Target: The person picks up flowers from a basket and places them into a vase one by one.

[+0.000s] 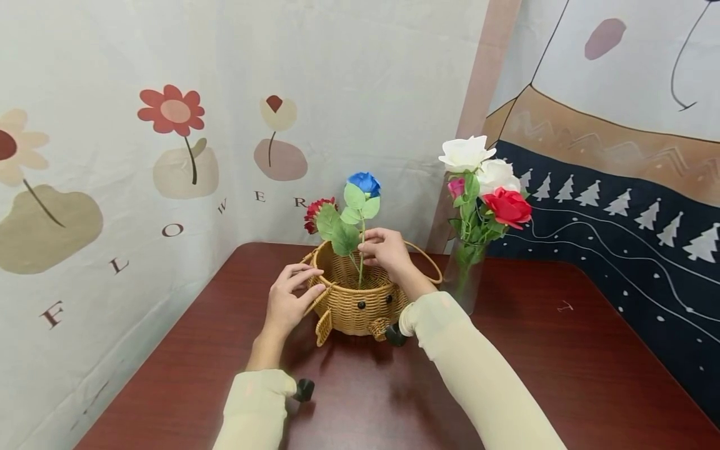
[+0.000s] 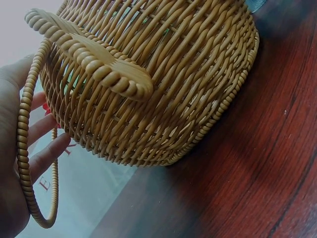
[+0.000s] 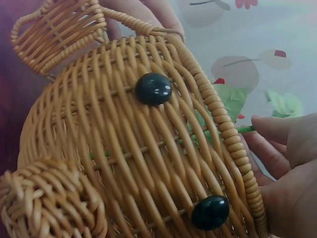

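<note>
A wicker basket with an animal face stands on the table. Above its opening my right hand pinches the green stem of a blue rose, whose lower end is down inside the basket. The rose is upright, with light leaves below the bloom. Against the basket's left side rests my left hand, fingers nearly straight at the rim; the basket's thin handle crosses in front of its palm. A dark red flower with larger leaves shows at the basket's back left.
Right of the basket, a clear vase holds white roses, a red rose and a pink bud. The dark wood table ends at the back against a printed cloth.
</note>
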### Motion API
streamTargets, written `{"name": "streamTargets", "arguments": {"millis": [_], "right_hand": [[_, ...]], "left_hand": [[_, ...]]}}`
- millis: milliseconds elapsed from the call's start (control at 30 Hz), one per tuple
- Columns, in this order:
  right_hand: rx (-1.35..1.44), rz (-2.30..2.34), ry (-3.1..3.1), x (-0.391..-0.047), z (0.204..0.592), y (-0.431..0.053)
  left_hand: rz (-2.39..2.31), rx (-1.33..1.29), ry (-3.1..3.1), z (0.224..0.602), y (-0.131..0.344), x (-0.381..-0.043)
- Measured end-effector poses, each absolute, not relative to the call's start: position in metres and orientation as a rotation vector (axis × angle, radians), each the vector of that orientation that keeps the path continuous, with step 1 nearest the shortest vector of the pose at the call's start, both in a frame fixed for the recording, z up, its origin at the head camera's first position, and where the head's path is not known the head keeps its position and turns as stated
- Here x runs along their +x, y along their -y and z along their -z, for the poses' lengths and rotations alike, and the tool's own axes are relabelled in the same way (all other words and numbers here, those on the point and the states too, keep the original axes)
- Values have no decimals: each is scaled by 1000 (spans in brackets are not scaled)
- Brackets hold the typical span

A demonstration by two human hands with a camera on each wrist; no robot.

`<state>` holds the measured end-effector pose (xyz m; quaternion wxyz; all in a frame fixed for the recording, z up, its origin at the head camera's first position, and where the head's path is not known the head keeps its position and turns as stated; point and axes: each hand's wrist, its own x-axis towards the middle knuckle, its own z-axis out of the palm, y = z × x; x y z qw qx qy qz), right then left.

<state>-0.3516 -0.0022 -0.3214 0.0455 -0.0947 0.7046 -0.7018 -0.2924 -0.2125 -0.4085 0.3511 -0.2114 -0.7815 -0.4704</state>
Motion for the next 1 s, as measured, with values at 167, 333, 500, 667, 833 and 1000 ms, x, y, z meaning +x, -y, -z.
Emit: {"name": "streamTargets", "arguments": {"millis": [167, 333, 500, 667, 833, 1000], "right_hand": [[-382, 2139, -2295, -346, 321, 1], [-481, 2142, -2485, -339, 322, -3], [-573, 2158, -2668, -333, 325, -9], [-698, 2285, -2686, -331, 328, -17], [-790, 2368, -2721, -325, 328, -25], [-820, 2404, -2806, -320, 324, -34]], "left_hand": [[1221, -544, 2024, 408, 212, -291], [1212, -536, 2028, 407, 213, -289], [1195, -528, 2031, 408, 213, -289], [1190, -530, 2032, 409, 214, -289], [1203, -529, 2029, 409, 214, -289], [1198, -519, 2037, 408, 214, -289]]}}
